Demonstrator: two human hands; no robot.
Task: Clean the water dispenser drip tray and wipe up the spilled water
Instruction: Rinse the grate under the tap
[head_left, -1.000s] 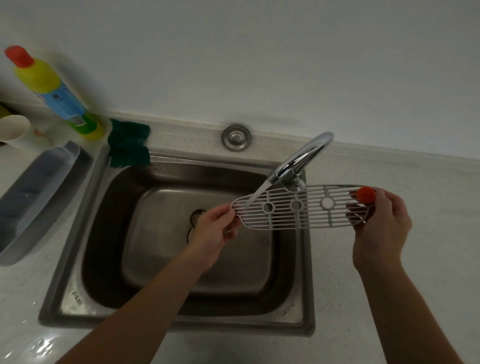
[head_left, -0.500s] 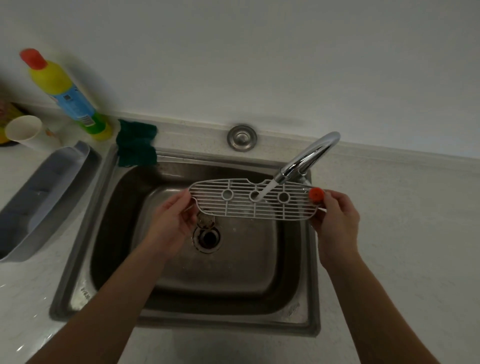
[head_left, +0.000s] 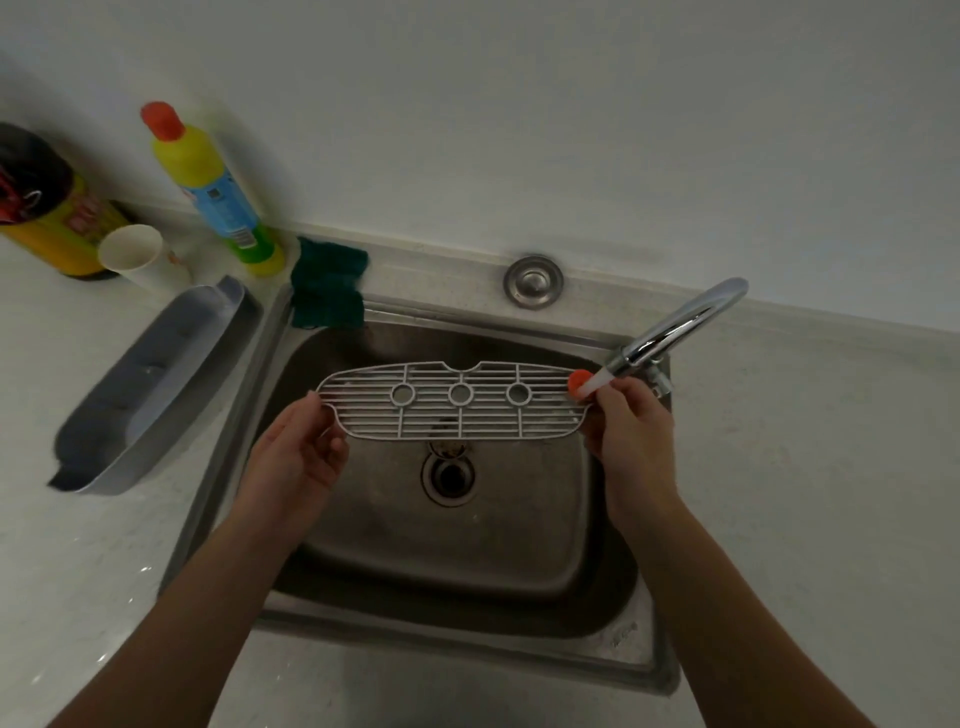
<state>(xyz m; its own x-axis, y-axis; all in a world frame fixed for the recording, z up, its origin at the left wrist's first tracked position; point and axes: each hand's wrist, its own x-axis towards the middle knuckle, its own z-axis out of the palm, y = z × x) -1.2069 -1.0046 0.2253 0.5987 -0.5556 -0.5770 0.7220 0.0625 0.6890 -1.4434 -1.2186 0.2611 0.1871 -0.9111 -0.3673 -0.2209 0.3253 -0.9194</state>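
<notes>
the drip tray grate (head_left: 452, 402) is a pale, oval lattice of thin bars with three round rings in a row and a small notch in its far edge. it is held level above the steel sink (head_left: 452, 545), over the drain (head_left: 449, 475). the left hand (head_left: 301, 457) pinches the grate's left end in a closed grip, thumb on top. the right hand (head_left: 631, 431) holds the right end, fingers closed on it beside an orange knob (head_left: 576, 382), just below the faucet (head_left: 675, 327) spout. the grey tray basin (head_left: 150, 384) lies on the counter (head_left: 805, 467) left of the sink; whether it holds water is unclear. a paper cup (head_left: 140, 257) stands behind it.
</notes>
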